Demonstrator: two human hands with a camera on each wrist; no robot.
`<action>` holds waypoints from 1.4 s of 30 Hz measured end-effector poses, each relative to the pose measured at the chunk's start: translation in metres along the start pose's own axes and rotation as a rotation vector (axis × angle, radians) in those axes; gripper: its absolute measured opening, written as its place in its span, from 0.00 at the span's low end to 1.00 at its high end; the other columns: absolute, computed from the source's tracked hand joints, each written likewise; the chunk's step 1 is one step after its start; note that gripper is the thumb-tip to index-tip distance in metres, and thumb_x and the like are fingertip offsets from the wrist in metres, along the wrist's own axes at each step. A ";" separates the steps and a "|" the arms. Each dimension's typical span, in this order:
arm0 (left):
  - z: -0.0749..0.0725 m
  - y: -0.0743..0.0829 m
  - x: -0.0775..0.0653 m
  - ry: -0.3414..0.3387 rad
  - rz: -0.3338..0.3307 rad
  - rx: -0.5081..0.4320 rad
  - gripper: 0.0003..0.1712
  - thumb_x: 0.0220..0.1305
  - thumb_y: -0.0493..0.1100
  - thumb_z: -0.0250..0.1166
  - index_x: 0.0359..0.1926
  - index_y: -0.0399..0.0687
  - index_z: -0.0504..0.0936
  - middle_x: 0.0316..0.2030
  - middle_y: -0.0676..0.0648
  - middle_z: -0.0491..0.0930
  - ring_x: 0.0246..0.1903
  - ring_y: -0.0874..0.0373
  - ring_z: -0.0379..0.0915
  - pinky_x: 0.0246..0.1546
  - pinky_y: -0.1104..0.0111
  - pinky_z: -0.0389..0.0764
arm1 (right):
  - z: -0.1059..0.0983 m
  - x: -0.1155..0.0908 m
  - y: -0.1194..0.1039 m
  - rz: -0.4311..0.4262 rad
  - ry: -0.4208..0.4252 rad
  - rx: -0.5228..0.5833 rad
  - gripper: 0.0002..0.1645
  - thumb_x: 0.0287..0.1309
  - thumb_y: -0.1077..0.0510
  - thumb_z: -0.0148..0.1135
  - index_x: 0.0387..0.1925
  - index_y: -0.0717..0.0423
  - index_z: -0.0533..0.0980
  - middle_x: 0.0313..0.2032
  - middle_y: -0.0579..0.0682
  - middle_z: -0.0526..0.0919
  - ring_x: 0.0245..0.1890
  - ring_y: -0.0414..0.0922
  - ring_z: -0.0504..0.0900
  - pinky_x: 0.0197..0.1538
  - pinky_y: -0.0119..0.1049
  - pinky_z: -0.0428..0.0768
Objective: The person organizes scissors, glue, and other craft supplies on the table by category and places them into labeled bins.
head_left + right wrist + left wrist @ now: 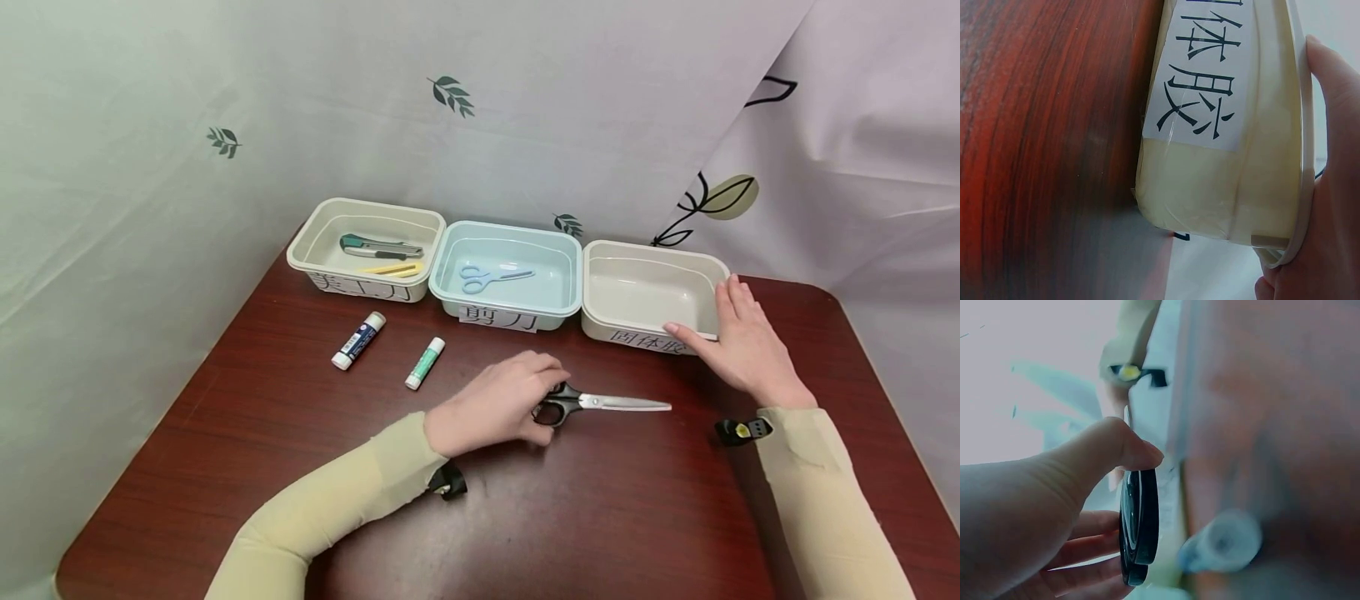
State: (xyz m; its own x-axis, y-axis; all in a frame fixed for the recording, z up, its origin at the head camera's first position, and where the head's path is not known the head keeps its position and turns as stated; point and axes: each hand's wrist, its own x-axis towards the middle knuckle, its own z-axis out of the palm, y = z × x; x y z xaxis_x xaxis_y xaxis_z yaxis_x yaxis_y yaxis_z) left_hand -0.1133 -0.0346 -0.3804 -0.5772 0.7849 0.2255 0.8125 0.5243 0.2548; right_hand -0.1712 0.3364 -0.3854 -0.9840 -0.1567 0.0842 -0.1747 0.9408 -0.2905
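My left hand (506, 400) pinches the black handles of a pair of scissors (626, 403) just above or on the table, blades pointing right. In the left wrist view, the thumb lies on one side of the black handles (1141, 519) and the fingers on the other. My right hand (753, 346) rests on the right front corner of a cream bin (637, 332), fingers straight along its side and thumb over the front rim. The right wrist view shows that bin's paper label (1200, 75) with Chinese characters. Nothing shows inside this bin.
Left of it stand a light blue bin (450, 302) with small blue scissors (495, 278) and a cream bin (300, 258) with several cutter knives (380, 247). A dark blue glue stick (358, 341) and a green glue stick (425, 363) lie in front. Behind hangs a curtain (337, 108).
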 end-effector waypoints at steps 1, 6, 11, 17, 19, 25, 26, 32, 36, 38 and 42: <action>-0.004 -0.003 0.001 0.008 -0.011 0.004 0.39 0.48 0.51 0.78 0.61 0.39 0.80 0.55 0.47 0.77 0.54 0.55 0.73 0.52 0.66 0.78 | 0.000 0.000 0.000 0.001 0.000 0.001 0.66 0.66 0.28 0.54 0.76 0.76 0.41 0.77 0.71 0.34 0.77 0.64 0.34 0.76 0.52 0.34; -0.026 -0.022 0.003 0.060 -0.075 0.012 0.40 0.48 0.51 0.79 0.62 0.39 0.80 0.57 0.46 0.77 0.57 0.53 0.73 0.58 0.64 0.74 | 0.000 -0.001 0.002 0.004 0.006 0.000 0.65 0.66 0.28 0.54 0.76 0.76 0.41 0.76 0.72 0.35 0.77 0.64 0.35 0.76 0.52 0.34; -0.044 -0.044 0.005 0.094 -0.120 0.014 0.40 0.47 0.49 0.78 0.62 0.38 0.79 0.56 0.45 0.78 0.56 0.53 0.74 0.59 0.63 0.74 | 0.000 -0.002 0.002 0.010 0.002 0.002 0.66 0.67 0.28 0.54 0.76 0.76 0.41 0.77 0.71 0.34 0.77 0.63 0.34 0.76 0.52 0.34; -0.065 -0.077 0.008 0.122 -0.192 0.006 0.41 0.47 0.48 0.78 0.62 0.34 0.78 0.57 0.42 0.78 0.57 0.49 0.73 0.62 0.61 0.72 | 0.000 -0.002 0.002 0.017 -0.004 0.004 0.66 0.66 0.28 0.54 0.76 0.76 0.41 0.77 0.69 0.33 0.77 0.62 0.32 0.76 0.53 0.35; -0.073 -0.089 0.010 0.121 -0.213 0.012 0.41 0.47 0.47 0.78 0.62 0.34 0.78 0.57 0.41 0.77 0.58 0.48 0.72 0.62 0.61 0.71 | -0.001 -0.003 0.002 0.019 -0.004 0.005 0.66 0.66 0.28 0.54 0.76 0.75 0.41 0.77 0.69 0.32 0.77 0.61 0.32 0.76 0.54 0.35; -0.089 -0.124 0.027 0.047 -0.259 0.058 0.40 0.48 0.46 0.78 0.62 0.33 0.78 0.59 0.38 0.76 0.60 0.45 0.71 0.62 0.57 0.71 | 0.000 -0.002 0.002 0.013 -0.006 0.002 0.65 0.67 0.28 0.54 0.76 0.75 0.41 0.77 0.69 0.32 0.77 0.60 0.30 0.76 0.52 0.34; -0.090 -0.129 0.030 0.028 -0.265 0.064 0.40 0.48 0.46 0.77 0.62 0.33 0.78 0.59 0.38 0.76 0.61 0.44 0.70 0.63 0.57 0.70 | 0.000 -0.002 0.002 0.012 -0.007 0.000 0.65 0.67 0.28 0.54 0.76 0.75 0.41 0.77 0.69 0.33 0.77 0.60 0.30 0.76 0.52 0.33; -0.088 -0.147 0.047 -0.071 -0.309 0.075 0.40 0.50 0.46 0.75 0.63 0.34 0.78 0.62 0.38 0.75 0.63 0.44 0.68 0.66 0.57 0.67 | 0.001 -0.002 0.001 0.006 -0.002 0.000 0.65 0.67 0.28 0.54 0.76 0.76 0.41 0.77 0.70 0.34 0.78 0.60 0.31 0.76 0.51 0.34; -0.083 -0.154 0.052 -0.098 -0.329 0.071 0.39 0.50 0.46 0.76 0.63 0.35 0.78 0.61 0.38 0.75 0.62 0.44 0.69 0.65 0.57 0.68 | 0.001 -0.002 0.000 0.001 0.004 0.000 0.65 0.67 0.28 0.54 0.76 0.76 0.42 0.77 0.71 0.35 0.78 0.60 0.32 0.76 0.52 0.34; -0.079 -0.158 0.054 -0.107 -0.326 0.079 0.38 0.50 0.46 0.76 0.61 0.34 0.79 0.59 0.38 0.77 0.61 0.44 0.70 0.64 0.57 0.69 | 0.001 -0.001 0.000 -0.001 0.007 -0.002 0.65 0.67 0.28 0.54 0.75 0.77 0.43 0.77 0.72 0.36 0.78 0.61 0.33 0.76 0.52 0.34; -0.070 -0.165 0.055 -0.123 -0.325 0.079 0.40 0.51 0.47 0.77 0.63 0.30 0.77 0.59 0.36 0.77 0.61 0.42 0.70 0.65 0.57 0.68 | -0.001 -0.001 0.000 -0.003 0.006 -0.007 0.65 0.67 0.28 0.54 0.75 0.77 0.43 0.76 0.72 0.36 0.78 0.61 0.33 0.76 0.51 0.34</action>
State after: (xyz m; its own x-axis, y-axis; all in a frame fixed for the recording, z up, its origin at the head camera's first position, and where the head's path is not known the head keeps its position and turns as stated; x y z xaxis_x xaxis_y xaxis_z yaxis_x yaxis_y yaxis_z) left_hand -0.2849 -0.1017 -0.3439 -0.7962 0.6044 0.0285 0.5948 0.7731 0.2204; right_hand -0.1703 0.3373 -0.3848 -0.9833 -0.1575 0.0909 -0.1772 0.9425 -0.2834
